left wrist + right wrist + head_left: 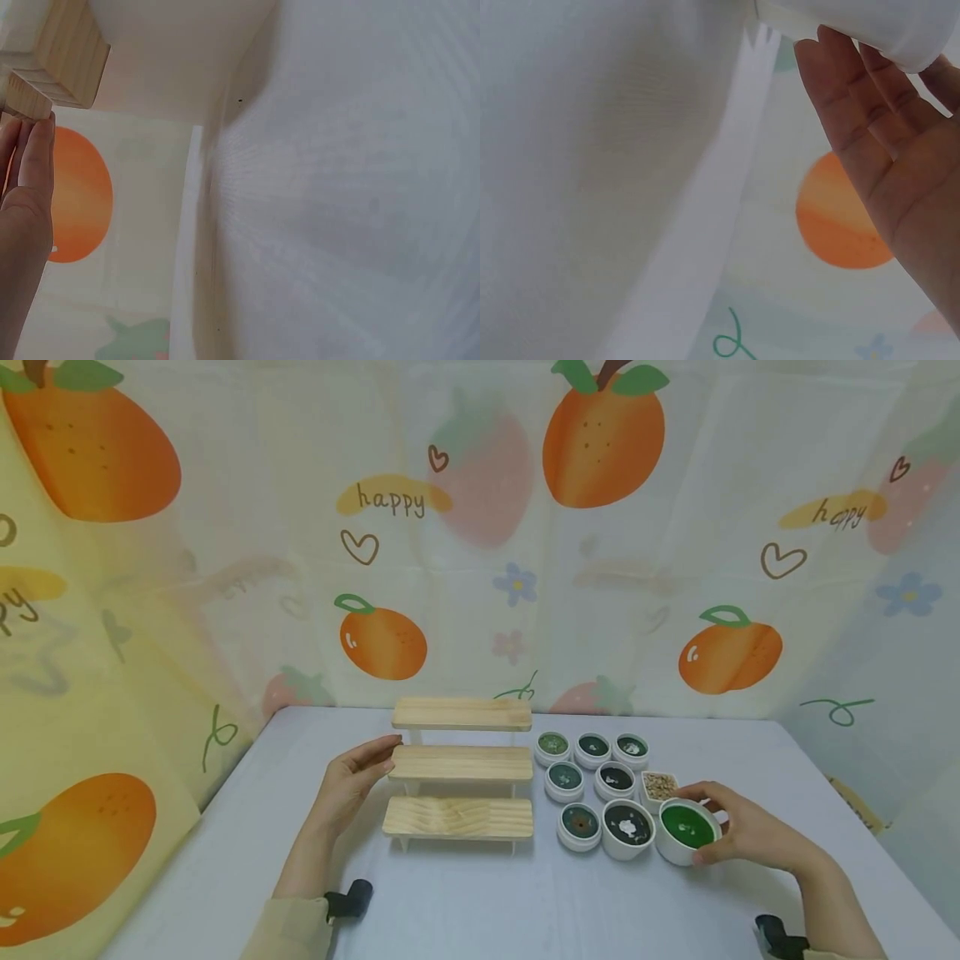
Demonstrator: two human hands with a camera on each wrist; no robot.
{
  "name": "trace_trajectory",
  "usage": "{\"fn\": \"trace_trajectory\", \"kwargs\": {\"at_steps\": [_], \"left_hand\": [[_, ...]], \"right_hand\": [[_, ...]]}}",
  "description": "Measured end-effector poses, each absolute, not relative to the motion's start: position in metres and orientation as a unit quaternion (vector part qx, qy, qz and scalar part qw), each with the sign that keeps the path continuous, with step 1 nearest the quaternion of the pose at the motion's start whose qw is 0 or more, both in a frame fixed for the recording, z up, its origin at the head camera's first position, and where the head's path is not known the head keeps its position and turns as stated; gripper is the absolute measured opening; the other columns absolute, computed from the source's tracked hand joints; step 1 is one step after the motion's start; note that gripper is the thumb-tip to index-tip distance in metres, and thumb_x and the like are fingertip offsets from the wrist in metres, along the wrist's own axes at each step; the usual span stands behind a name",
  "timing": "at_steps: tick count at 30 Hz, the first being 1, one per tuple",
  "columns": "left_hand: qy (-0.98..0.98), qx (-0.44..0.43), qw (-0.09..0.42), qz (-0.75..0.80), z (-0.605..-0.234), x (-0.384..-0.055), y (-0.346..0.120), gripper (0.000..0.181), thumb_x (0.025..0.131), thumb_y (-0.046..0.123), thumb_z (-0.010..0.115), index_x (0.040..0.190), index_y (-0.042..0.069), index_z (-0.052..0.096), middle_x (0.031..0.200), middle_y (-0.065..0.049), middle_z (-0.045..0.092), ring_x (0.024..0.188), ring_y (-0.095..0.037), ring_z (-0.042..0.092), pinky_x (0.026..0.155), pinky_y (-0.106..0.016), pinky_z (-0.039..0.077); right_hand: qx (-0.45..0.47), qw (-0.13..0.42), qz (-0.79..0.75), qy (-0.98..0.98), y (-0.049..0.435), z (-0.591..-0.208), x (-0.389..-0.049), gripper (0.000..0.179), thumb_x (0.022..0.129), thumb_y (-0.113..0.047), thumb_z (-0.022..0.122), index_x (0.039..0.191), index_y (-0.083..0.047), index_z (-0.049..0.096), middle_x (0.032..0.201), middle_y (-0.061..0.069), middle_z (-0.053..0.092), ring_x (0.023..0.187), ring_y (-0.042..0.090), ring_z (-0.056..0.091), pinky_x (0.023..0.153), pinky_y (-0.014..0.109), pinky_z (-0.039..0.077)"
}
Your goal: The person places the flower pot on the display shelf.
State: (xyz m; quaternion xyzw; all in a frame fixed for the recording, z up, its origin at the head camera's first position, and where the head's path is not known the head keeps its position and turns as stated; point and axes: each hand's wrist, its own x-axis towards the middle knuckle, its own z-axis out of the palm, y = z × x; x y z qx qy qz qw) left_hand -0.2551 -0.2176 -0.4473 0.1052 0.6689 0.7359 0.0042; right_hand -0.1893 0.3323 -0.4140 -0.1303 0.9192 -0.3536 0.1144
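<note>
Sleeves (288, 931), pale, w/ black wrist mounts (349, 900), sit nearest you, in front of the 3-tier wooden stand (459, 818) on a white-covered table (465, 906). Your R hand (750, 827), right of the stand, has thumb & fingers curled round a white cup (671, 849) w/ green contents. Beside it, nearer the stand, is a dark-filled cup (624, 852); just behind, a square dish (651, 806) w/ pale bits. Your L hand (352, 785), at the stand's left end, touches the wood, fingers nearly straight, gripping nothing. Six small pots (564, 796) cluster right of the stand. Behind the stand, the backdrop (262, 468) shows oranges, strawberries, hearts & "happy".
</note>
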Motion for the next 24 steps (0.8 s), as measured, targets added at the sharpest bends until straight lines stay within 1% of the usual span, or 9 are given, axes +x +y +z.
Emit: {"fn": "trace_trajectory", "kwargs": {"at_steps": [1, 3, 7, 10, 12, 16, 21, 24], "left_hand": [[0.669, 0.106, 0.004, 0.736, -0.448, -0.255, -0.218, 0.055, 0.092, 0.004, 0.065, 0.140, -0.014, 0.044, 0.120, 0.016, 0.068, 0.113, 0.003, 0.062, 0.097, -0.012, 0.051], [0.669, 0.106, 0.004, 0.736, -0.448, -0.255, -0.218, 0.055, 0.092, 0.004, 0.065, 0.140, -0.013, 0.044, 0.120, 0.016, 0.068, 0.113, 0.003, 0.062, 0.097, -0.012, 0.051], [0.671, 0.110, 0.002, 0.734, -0.449, -0.255, -0.218, 0.053, 0.093, 0.004, 0.065, 0.140, -0.012, 0.045, 0.121, 0.016, 0.068, 0.114, 0.003, 0.062, 0.098, -0.012, 0.051], [0.672, 0.109, 0.002, 0.733, -0.450, -0.255, -0.218, 0.053, 0.093, 0.004, 0.064, 0.139, -0.012, 0.045, 0.121, 0.015, 0.068, 0.113, 0.003, 0.063, 0.097, -0.012, 0.052], [0.671, 0.106, 0.003, 0.734, -0.449, -0.255, -0.218, 0.053, 0.093, 0.003, 0.064, 0.140, -0.012, 0.045, 0.121, 0.015, 0.069, 0.113, 0.003, 0.063, 0.097, -0.012, 0.052], [0.671, 0.100, 0.005, 0.735, -0.448, -0.255, -0.217, 0.054, 0.092, 0.003, 0.065, 0.140, -0.013, 0.044, 0.120, 0.016, 0.069, 0.113, 0.003, 0.063, 0.097, -0.012, 0.052], [0.670, 0.099, 0.005, 0.736, -0.448, -0.255, -0.217, 0.054, 0.093, 0.003, 0.065, 0.140, -0.013, 0.044, 0.120, 0.015, 0.068, 0.112, 0.003, 0.063, 0.097, -0.012, 0.052], [0.667, 0.100, 0.003, 0.738, -0.449, -0.255, -0.217, 0.054, 0.093, 0.002, 0.064, 0.140, -0.014, 0.043, 0.120, 0.015, 0.069, 0.112, 0.002, 0.063, 0.097, -0.012, 0.052]], "right_hand": [[-0.132, 0.108, -0.350, 0.921, 0.332, -0.413, -0.189, 0.079, 0.068, -0.029, 0.086, 0.135, -0.010, 0.049, 0.133, 0.014, 0.054, 0.111, 0.025, 0.046, 0.078, 0.034, 0.048], [-0.135, 0.090, -0.340, 0.926, 0.333, -0.410, -0.188, 0.077, 0.069, -0.031, 0.086, 0.134, -0.011, 0.050, 0.133, 0.013, 0.055, 0.109, 0.019, 0.045, 0.079, 0.035, 0.048], [-0.138, 0.058, -0.324, 0.934, 0.333, -0.403, -0.190, 0.074, 0.069, -0.031, 0.086, 0.133, -0.012, 0.052, 0.130, 0.010, 0.057, 0.106, 0.001, 0.042, 0.082, 0.038, 0.048], [-0.146, 0.041, -0.324, 0.934, 0.333, -0.397, -0.192, 0.072, 0.070, -0.029, 0.086, 0.133, -0.013, 0.053, 0.129, 0.009, 0.058, 0.103, -0.010, 0.039, 0.085, 0.044, 0.049], [-0.151, 0.036, -0.327, 0.932, 0.332, -0.393, -0.194, 0.071, 0.071, -0.028, 0.085, 0.133, -0.013, 0.053, 0.129, 0.009, 0.057, 0.104, -0.011, 0.038, 0.087, 0.050, 0.050], [-0.159, 0.034, -0.333, 0.929, 0.329, -0.382, -0.198, 0.069, 0.073, -0.027, 0.084, 0.132, -0.012, 0.052, 0.130, 0.009, 0.056, 0.105, -0.010, 0.039, 0.090, 0.061, 0.049], [-0.179, 0.019, -0.336, 0.925, 0.321, -0.369, -0.206, 0.066, 0.074, -0.026, 0.083, 0.132, -0.012, 0.053, 0.128, 0.007, 0.058, 0.105, -0.010, 0.042, 0.090, 0.066, 0.047], [-0.189, 0.010, -0.341, 0.921, 0.314, -0.363, -0.212, 0.065, 0.076, -0.025, 0.082, 0.133, -0.014, 0.053, 0.129, 0.006, 0.057, 0.107, -0.010, 0.042, 0.093, 0.069, 0.045]]}}
